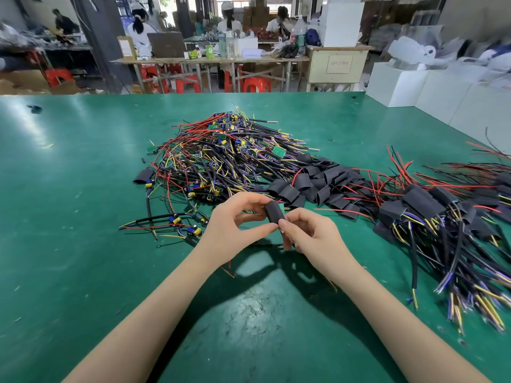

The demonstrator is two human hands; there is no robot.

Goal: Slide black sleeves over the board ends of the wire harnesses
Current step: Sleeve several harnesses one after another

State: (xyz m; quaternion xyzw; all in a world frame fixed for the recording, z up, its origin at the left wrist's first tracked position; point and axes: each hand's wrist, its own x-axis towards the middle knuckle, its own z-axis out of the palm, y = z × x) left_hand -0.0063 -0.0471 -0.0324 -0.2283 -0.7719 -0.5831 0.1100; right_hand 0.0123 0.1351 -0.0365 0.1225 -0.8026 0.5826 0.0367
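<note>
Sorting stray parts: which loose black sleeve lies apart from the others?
The lone black sleeve at the left edge of the unsleeved harness pile; the other loose sleeves are heaped together to the pile's right.

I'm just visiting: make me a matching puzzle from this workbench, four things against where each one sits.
Things:
1. black sleeve
2. bare harness heap
3. loose sleeve pile
4. sleeved harnesses

Places:
A. far right of the table
B. middle of the table, beyond the hands
C. pinched between left hand and right hand
D. just right of the bare heap

Pairs: 1-C, 2-B, 3-D, 4-A
</note>
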